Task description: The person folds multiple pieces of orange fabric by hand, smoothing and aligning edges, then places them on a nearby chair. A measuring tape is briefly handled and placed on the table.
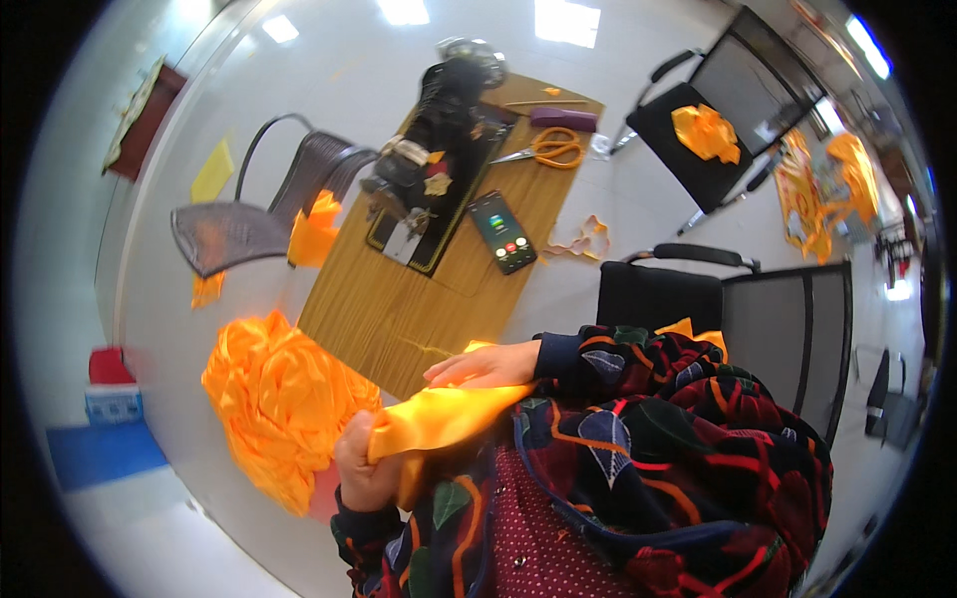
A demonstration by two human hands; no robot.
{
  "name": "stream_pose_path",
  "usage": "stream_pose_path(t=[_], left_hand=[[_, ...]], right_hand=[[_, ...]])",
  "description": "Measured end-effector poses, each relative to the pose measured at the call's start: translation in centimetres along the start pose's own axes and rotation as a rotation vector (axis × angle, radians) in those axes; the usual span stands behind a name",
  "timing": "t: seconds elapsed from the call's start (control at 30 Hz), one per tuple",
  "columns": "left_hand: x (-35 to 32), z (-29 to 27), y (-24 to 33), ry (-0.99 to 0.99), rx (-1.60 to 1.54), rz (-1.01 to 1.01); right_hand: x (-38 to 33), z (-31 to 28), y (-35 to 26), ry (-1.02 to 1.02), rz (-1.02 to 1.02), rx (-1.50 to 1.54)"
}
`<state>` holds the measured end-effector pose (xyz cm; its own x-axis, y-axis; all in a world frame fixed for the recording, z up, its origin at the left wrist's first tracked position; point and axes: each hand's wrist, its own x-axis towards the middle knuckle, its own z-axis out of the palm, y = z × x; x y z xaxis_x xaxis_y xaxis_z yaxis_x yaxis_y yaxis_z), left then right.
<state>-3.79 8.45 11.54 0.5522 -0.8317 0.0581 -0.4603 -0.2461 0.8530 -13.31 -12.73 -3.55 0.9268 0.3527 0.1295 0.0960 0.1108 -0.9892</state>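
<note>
Orange cloth strip stretches between gripping left hand and flat right hand (on top).

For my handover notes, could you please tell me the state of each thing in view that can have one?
Strip of orange satin cloth: stretched between both hands.
Left hand: fist closed on the strip's end.
Right hand: laid flat on the strip.
Heap of orange satin cloth: crumpled, left of the hands.
Black smartphone: screen lit, face up on the wooden table.
Orange-handled scissors: lying flat, blades shut.
Black sewing machine: unattended.
</note>
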Motion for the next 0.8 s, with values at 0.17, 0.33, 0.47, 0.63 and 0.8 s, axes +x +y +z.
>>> stream_pose_path(t=[0.17, 0.33, 0.47, 0.63, 0.8], left_hand=[[1.1, -1.7, -2.5, 0.176, -0.224, 0.016], [1.1, -3.6, -5.5, 0.040, -0.501, -0.010], [1.8, -4.4, -7.4, -0.181, -0.595, -0.065], [4.0, -2.6, -9.4, -0.447, -0.710, -0.168], [5.7, 0.6, -12.5, -0.695, -0.646, -0.355]], right_hand=[[-2.6, 1.5, -1.1, 0.071, -0.030, 0.561], [-1.3, 8.4, -2.1, 0.476, 0.034, 0.115], [0.2, 13.2, -0.7, 0.720, 0.082, 0.008], [-1.2, 17.5, 0.7, 0.886, 0.063, 0.080], [-3.1, 21.0, 1.8, 1.041, -0.004, 0.368]])
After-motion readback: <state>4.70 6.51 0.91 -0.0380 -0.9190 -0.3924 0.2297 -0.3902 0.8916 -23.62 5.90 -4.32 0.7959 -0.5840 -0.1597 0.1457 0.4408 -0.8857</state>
